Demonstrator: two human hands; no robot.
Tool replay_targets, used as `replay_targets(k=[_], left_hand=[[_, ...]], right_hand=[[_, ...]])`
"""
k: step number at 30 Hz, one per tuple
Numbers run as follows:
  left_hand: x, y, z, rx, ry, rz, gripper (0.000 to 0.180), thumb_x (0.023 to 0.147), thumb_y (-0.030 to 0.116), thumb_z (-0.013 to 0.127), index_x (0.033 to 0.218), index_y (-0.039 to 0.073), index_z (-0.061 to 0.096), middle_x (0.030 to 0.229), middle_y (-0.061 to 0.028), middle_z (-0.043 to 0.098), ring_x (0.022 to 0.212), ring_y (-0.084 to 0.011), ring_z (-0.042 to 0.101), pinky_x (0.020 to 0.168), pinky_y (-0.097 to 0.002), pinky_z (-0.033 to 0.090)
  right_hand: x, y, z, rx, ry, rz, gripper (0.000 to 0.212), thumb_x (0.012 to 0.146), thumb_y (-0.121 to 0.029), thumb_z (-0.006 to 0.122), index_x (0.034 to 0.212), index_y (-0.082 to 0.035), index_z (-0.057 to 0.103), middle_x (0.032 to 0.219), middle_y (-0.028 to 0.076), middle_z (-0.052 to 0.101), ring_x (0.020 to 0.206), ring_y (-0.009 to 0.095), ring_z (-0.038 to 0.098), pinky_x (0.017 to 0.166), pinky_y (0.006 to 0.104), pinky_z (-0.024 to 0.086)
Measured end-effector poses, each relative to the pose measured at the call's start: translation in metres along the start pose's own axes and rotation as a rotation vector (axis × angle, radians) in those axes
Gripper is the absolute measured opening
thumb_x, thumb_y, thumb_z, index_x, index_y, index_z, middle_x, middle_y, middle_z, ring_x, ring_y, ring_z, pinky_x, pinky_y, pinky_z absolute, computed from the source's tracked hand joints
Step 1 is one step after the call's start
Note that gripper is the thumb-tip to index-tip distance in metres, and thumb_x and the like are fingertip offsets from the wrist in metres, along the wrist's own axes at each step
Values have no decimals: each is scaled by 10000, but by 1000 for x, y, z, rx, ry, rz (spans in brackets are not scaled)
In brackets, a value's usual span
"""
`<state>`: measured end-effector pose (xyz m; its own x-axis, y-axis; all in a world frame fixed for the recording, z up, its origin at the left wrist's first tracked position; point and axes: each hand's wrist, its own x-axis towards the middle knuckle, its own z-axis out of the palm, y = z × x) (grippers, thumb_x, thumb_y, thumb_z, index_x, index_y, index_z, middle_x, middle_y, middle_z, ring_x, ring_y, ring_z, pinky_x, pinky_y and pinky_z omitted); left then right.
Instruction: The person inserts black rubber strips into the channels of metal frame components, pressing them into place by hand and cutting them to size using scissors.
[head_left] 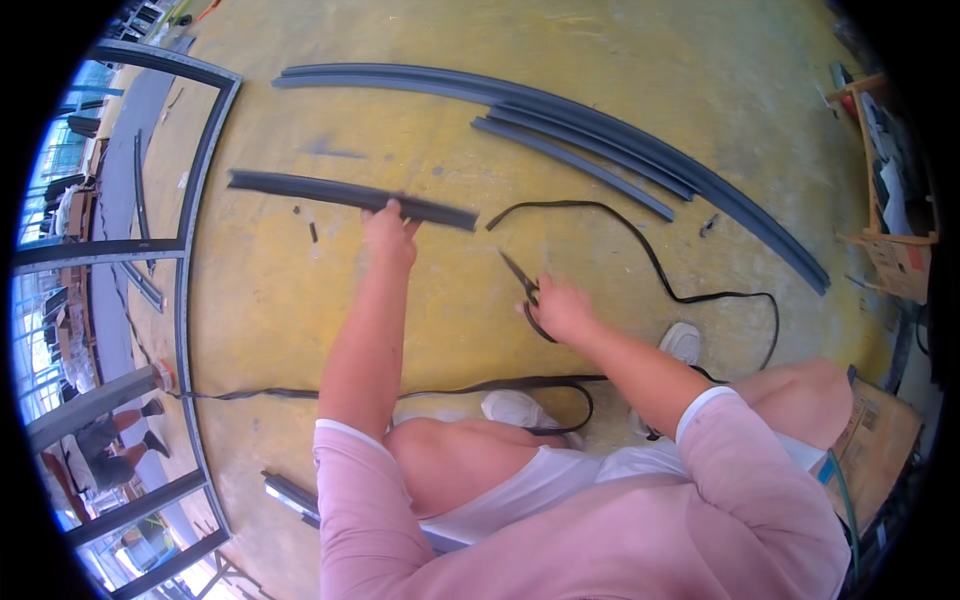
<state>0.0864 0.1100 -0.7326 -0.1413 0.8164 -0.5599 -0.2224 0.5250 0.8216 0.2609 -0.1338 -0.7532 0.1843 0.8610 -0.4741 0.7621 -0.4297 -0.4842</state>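
My left hand (pixel 390 232) is closed around a short dark grey profile bar (pixel 300 188), gripping it near its right end. The bar points out to the left, above the yellow floor. In my right hand (pixel 563 308) is a pair of black-handled scissors (pixel 516 268), with the blades pointing up and left toward the bar's end. Whether the blades are parted cannot be made out. Between and beyond my hands, a black rubber strip (pixel 640 240) starts near the bar's right end and curls away to the right. Its loose end lies apart from the scissors.
Several long grey profiles (pixel 590 130) lie across the floor ahead. On the left stands a large dark frame with glass panes (pixel 185 300). Another black strip (pixel 450 388) runs past my shoes. Cardboard (pixel 870 450) and a wooden crate (pixel 870 170) are at the right.
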Motion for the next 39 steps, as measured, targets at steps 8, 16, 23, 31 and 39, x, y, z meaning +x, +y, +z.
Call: replay_targets(k=[8, 16, 23, 31, 39], left_hand=[[47, -65, -114, 615, 57, -164, 225, 945, 33, 530, 1161, -28, 535, 946, -160, 640, 726, -267, 663, 581, -408, 567], [25, -71, -112, 1114, -172, -556, 314, 913, 63, 557, 1216, -17, 527, 1014, -210, 662, 825, -370, 701, 621, -484, 599], [-22, -42, -72, 1637, -101, 110, 332, 899, 180, 519, 1181, 6, 540, 1168, -274, 642, 1113, -405, 625, 923, -478, 502], [-20, -46, -45, 1631, -330, 269, 329, 890, 165, 512, 1179, 23, 578, 1143, -232, 658, 1049, -390, 644, 910, -463, 509], [-56, -53, -10, 767, -698, -281, 416, 975, 246, 544, 1307, -4, 528, 1155, -142, 646, 1016, -220, 638, 875, -344, 537]], right_hand=[[9, 23, -20, -315, -498, 49, 327, 843, -151, 604, 1133, -9, 655, 999, 168, 697, 987, 353, 658, 838, 451, 529], [120, 77, -52, -370, 224, -40, 288, 851, -204, 680, 1112, -96, 620, 1182, 95, 580, 1214, 262, 486, 997, 433, 387], [130, 101, -73, -367, 279, -226, 176, 908, -162, 575, 1060, -93, 634, 1127, 134, 588, 1098, 310, 564, 902, 456, 439], [135, 145, -101, -331, 379, 70, 253, 949, -253, 562, 1130, -77, 566, 1158, 184, 580, 962, 391, 622, 788, 501, 516], [92, 62, -89, -237, 271, -88, 237, 940, -293, 578, 1031, -77, 617, 924, 152, 663, 890, 371, 644, 742, 500, 506]])
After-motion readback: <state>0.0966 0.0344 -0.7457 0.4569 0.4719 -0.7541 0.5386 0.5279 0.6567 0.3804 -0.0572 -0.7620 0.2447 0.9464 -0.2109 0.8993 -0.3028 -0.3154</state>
